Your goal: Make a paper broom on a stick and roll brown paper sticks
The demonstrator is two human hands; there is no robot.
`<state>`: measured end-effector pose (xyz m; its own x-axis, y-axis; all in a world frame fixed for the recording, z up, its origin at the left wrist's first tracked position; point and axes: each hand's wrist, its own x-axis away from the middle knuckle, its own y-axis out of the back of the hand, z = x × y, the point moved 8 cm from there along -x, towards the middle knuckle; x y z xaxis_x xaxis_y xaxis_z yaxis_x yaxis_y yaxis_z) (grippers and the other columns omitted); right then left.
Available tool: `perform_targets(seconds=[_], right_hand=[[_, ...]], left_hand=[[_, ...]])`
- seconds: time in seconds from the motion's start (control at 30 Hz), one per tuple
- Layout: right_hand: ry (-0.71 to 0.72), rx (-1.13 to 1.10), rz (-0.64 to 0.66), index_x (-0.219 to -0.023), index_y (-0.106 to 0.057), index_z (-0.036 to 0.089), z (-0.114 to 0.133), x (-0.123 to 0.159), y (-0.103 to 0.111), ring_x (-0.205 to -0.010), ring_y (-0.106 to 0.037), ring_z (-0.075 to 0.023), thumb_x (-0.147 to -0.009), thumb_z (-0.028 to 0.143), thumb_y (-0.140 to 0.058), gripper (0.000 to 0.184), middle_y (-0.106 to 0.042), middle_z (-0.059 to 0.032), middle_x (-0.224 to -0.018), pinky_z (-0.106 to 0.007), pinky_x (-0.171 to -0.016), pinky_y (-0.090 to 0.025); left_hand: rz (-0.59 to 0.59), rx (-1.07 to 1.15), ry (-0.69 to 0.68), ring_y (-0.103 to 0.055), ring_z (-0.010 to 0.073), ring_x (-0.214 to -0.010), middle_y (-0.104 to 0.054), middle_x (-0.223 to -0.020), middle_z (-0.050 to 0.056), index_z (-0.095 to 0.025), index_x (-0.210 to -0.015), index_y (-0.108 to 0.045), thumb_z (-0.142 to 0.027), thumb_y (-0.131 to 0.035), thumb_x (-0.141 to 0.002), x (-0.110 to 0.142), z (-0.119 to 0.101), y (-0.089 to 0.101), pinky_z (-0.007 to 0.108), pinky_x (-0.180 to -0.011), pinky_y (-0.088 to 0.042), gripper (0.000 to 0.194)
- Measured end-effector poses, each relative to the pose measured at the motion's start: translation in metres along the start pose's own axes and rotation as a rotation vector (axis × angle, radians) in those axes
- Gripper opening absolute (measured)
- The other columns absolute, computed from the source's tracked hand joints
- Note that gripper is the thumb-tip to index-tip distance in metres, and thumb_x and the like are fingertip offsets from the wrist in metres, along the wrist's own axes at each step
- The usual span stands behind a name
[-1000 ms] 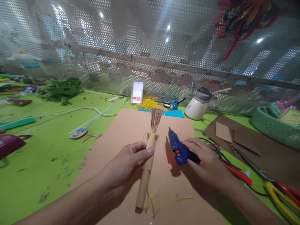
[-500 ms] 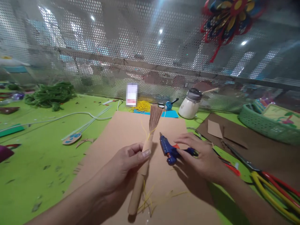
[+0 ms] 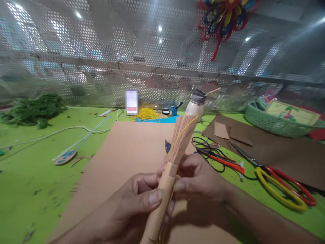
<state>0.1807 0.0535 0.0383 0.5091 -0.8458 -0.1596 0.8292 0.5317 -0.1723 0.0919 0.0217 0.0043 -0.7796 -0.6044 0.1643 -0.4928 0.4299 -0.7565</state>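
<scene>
The desk (image 3: 22,183) was lime green, specked with dark marks, and the large sheet (image 3: 122,152) was plain tan. The small oval piece (image 3: 65,158) had blue patches on tan. The scissors (image 3: 281,186) had one yellow and one red handle. The basket (image 3: 276,123) was green with a pattern of holes; the tangled strands (image 3: 147,114) were yellow.

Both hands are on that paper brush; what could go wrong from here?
The glue gun is mostly hidden behind the paper brush and right hand; if hot, its nozzle could burn a finger. The loose yellow strand across the bristles might snag. The scissors near the right forearm could get knocked.
</scene>
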Motion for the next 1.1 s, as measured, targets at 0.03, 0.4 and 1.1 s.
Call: perform_targets(seconds=[0.03, 0.4, 1.1], right_hand=[[-0.018, -0.064, 0.0, -0.089, -0.075, 0.018, -0.002, 0.0, -0.002, -0.082, -0.062, -0.0155, -0.071, 0.034, -0.083, 0.025, -0.065, -0.0032, -0.088, -0.028, -0.074, -0.052], [-0.063, -0.112, -0.041, -0.088, -0.067, 0.013, -0.016, -0.004, 0.001, -0.06, -0.066, -0.0146, -0.082, 0.038, -0.073, 0.027, -0.07, -0.0036, -0.072, -0.028, -0.06, -0.054], [-0.081, -0.137, -0.042, -0.096, -0.058, 0.015, -0.032, -0.001, 0.003, -0.063, -0.071, -0.0224, -0.083, 0.038, -0.071, 0.029, -0.072, -0.0053, -0.071, -0.041, -0.065, -0.056]], left_hand=[[0.008, 0.002, 0.006, -0.058, 0.009, -0.06, -0.066, -0.071, 0.007, -0.008, -0.094, -0.075, -0.026, -0.08, -0.073, 0.0, 0.0, -0.001, 0.016, -0.055, -0.043, 0.029], [-0.07, -0.014, -0.038, -0.058, 0.0109, -0.061, -0.064, -0.074, 0.008, -0.007, -0.088, -0.071, -0.024, -0.063, -0.087, -0.01, 0.002, 0.016, 0.022, -0.061, -0.046, 0.019], [-0.108, -0.128, -0.062, -0.052, 0.0094, -0.056, -0.055, -0.068, 0.003, -0.01, -0.085, -0.063, -0.03, -0.055, -0.092, -0.019, 0.001, 0.024, 0.021, -0.054, -0.045, 0.023]])
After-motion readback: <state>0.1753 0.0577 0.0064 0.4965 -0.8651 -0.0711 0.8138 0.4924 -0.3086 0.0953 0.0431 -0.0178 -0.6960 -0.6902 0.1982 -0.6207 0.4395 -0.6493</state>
